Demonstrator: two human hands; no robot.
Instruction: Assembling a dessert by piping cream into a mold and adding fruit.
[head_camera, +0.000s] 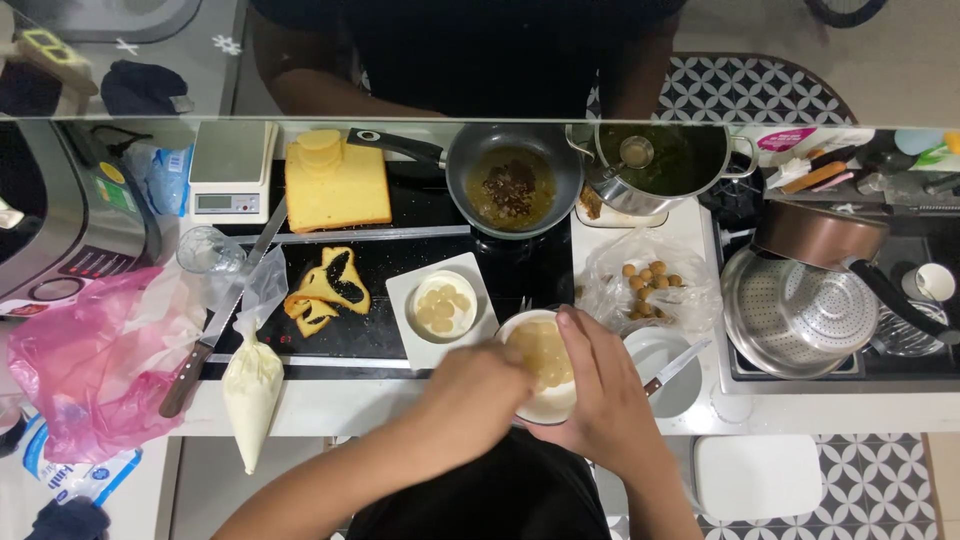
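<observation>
Both hands (540, 395) cradle white bowl (545, 405), pale peeled fruit (545, 355) inside.

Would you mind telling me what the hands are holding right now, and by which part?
Both hands hold a white bowl of pale peeled fruit: the right hand cups its right rim, the left hand its left rim.
</observation>
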